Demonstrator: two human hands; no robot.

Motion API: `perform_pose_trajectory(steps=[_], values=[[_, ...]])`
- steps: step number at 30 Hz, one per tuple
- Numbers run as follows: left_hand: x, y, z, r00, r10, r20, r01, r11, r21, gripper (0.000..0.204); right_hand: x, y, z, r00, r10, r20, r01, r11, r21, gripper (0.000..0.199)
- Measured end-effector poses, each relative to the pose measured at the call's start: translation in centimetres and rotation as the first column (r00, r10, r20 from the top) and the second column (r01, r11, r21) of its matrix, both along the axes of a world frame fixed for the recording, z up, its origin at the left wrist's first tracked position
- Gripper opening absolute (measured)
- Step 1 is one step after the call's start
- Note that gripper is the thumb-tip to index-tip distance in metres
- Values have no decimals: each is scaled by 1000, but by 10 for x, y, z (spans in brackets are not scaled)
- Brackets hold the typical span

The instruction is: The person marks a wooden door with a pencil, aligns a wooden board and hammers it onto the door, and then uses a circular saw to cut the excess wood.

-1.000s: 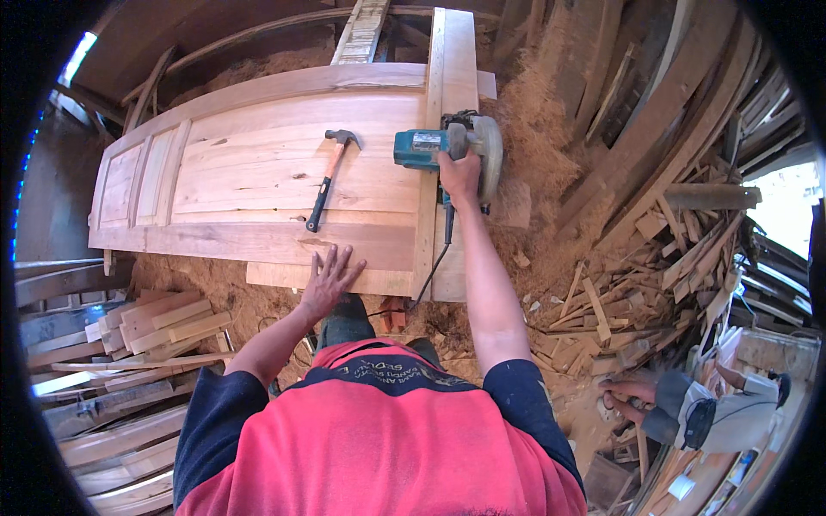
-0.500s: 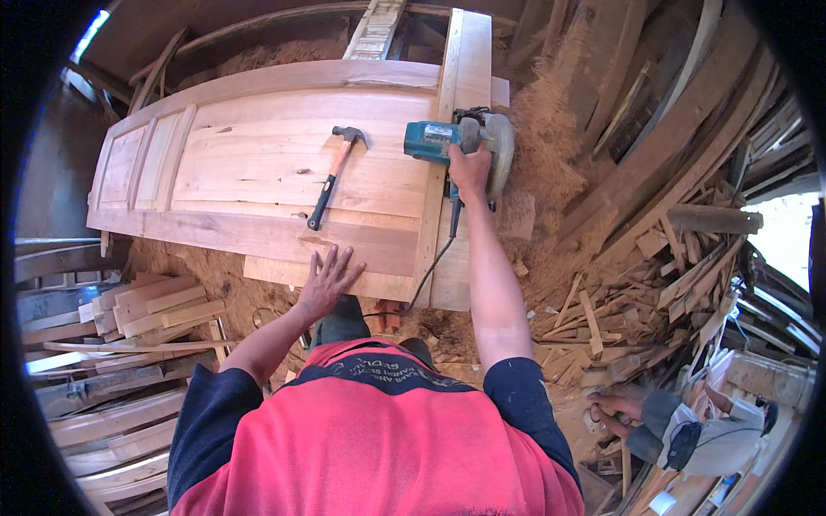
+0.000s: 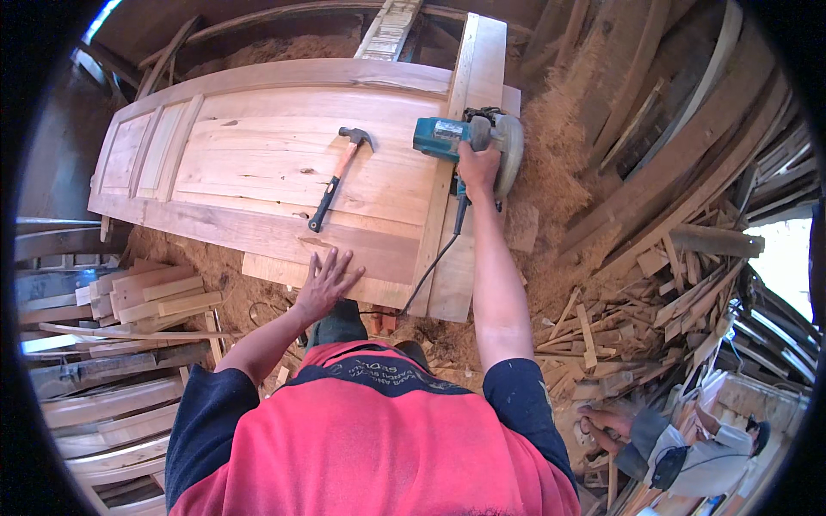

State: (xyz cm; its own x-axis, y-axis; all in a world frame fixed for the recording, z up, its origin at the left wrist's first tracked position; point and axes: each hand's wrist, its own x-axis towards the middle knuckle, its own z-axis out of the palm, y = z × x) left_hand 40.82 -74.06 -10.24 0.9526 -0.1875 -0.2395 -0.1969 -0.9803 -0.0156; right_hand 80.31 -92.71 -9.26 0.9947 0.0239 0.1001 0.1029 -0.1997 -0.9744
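Note:
My right hand [image 3: 479, 168] grips the handle of a teal circular saw [image 3: 443, 138], which rests at the right end of a panelled wooden door [image 3: 258, 146]. A light board [image 3: 479, 64] lies across that end, and the saw sits on it. The saw's blade is hidden under its rounded guard. From the back of the saw a black cord [image 3: 433, 267] trails down toward me. My left hand [image 3: 327, 279] lies flat with fingers spread on the door's near edge. A claw hammer [image 3: 335, 176] with a black grip lies on the door between my hands.
Stacked boards [image 3: 142, 297] stand at the left. Scrap wood [image 3: 594, 344] is heaped at the right, near long planks [image 3: 637, 198] and sawdust [image 3: 555, 129]. Another person [image 3: 688, 456] sits at the lower right.
The view has shifted slightly. My right hand and the saw remain at the door's right end, and my left hand still lies on the near edge. The other person's arm has moved.

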Motion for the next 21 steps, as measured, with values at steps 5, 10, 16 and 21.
perform_pose_trajectory(steps=[5, 10, 16, 21], values=[[15, -3, 5, 1000, -17, 4, 17, 998, -60, 77, 25, -12, 1, 992, -60, 109, 70, 993, -91, 18], [1, 0, -2, 1000, 3, 10, -3, 1000, -31, 78, 15, 3, 21, 992, 45, -116, -41, 998, 39, 46], [8, 0, -2, 1000, -6, 0, 6, 1000, -8, 78, 35, 5, 17, 1000, -31, 7, 31, 1000, 8, 39], [2, 1, -2, 1000, 8, -7, -8, 1000, -14, 76, 38, 12, 9, 1000, -4, -8, 4, 1000, 16, 27]])
